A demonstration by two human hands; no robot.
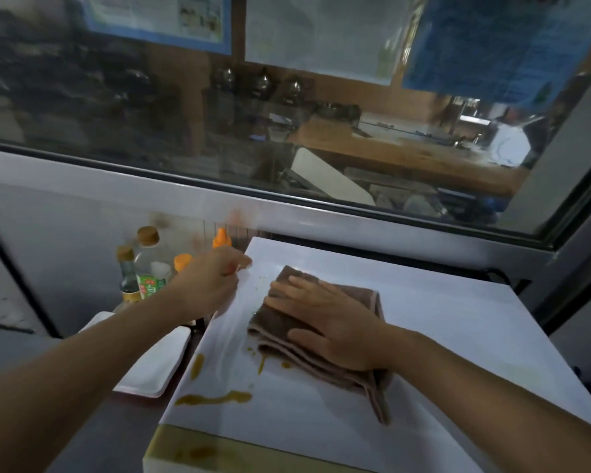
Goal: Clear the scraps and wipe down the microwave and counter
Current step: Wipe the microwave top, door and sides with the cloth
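Observation:
The white top of the microwave (440, 336) fills the lower middle of the head view. A folded brown cloth (280, 322) lies on it, and my right hand (328, 319) presses flat on the cloth with straight fingers. Brown-yellow sauce smears (215, 399) streak the top's near left part, with smaller drips (261, 365) by the cloth's edge. My left hand (212, 281) hovers blurred over the top's far left corner, fingers curled; whether it pinches a scrap I cannot tell. Tiny green crumbs (261, 278) lie beside it.
Left of the microwave stand several condiment bottles (144, 268), some with orange caps (221, 238). A stack of white rectangular plates (157, 367) sits on the dark counter below them. A window (287, 114) and its white sill run behind.

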